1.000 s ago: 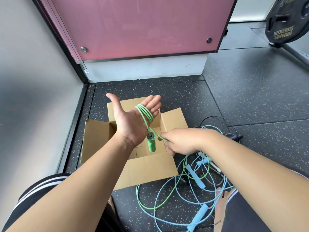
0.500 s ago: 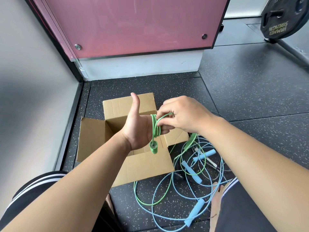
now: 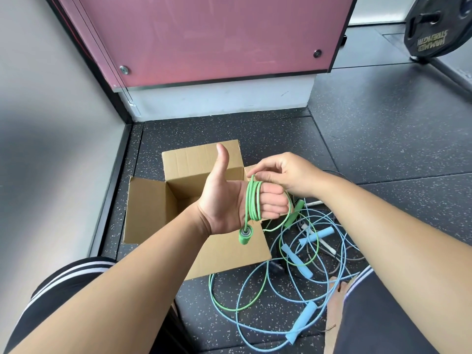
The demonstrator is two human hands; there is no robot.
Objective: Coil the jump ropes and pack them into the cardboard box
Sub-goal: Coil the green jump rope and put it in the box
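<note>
rope: green jump rope (image 3: 252, 200) | look: thin, coiled round left hand (image 3: 224, 200) | handle (image 3: 246, 234): dangling

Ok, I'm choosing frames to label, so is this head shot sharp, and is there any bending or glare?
Head view: left hand, right hand, green rope and box are sharp; the edges of the pink panel splay from the wide lens; the wall at left is a soft smear; light is even, shadows faint, no glare on the floor.

A pink flat panel (image 3: 204, 34) hangs above the dark speckled rubber floor (image 3: 396, 136); a black round weight plate (image 3: 439, 29) stands far right.
</note>
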